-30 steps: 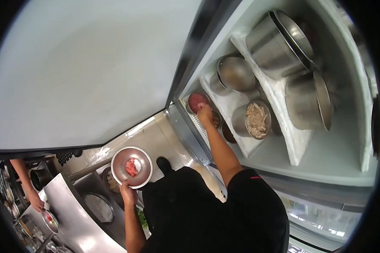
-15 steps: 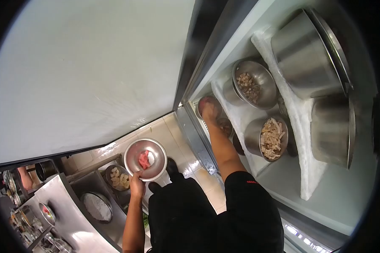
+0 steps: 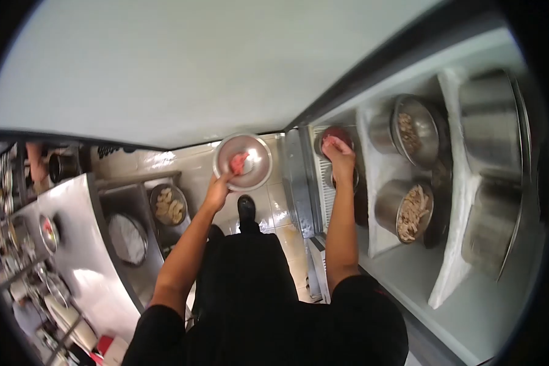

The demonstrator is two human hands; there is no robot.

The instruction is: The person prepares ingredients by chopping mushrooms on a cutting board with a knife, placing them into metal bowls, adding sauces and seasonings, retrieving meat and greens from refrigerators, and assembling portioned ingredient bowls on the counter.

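Note:
My left hand (image 3: 218, 192) grips the rim of a shiny metal bowl (image 3: 261, 175), fingers mostly hidden under it. Inside the bowl lies a small clump of red raw meat (image 3: 238, 163). My right hand (image 3: 341, 156) is closed at the lowest shelf of an open fridge, with pinkish raw meat (image 3: 332, 143) in its fingers. Just beyond it is a round container of dark red meat (image 3: 337, 132), partly covered by the hand. Another round container sits below it, largely behind my wrist.
Frosted shelves (image 3: 381, 241) hold a bowl of diced pale pieces (image 3: 408, 133), a pot of pale strips (image 3: 415, 213) and large metal pots (image 3: 491, 125). The fridge door (image 3: 195, 73) stands open. At left are a steel counter (image 3: 94, 244) and another person's arm (image 3: 36, 161).
My right hand has drawn back from inside the meat container, bringing pinkish meat up. The camera view has turned; my left hand still holds the bowl.

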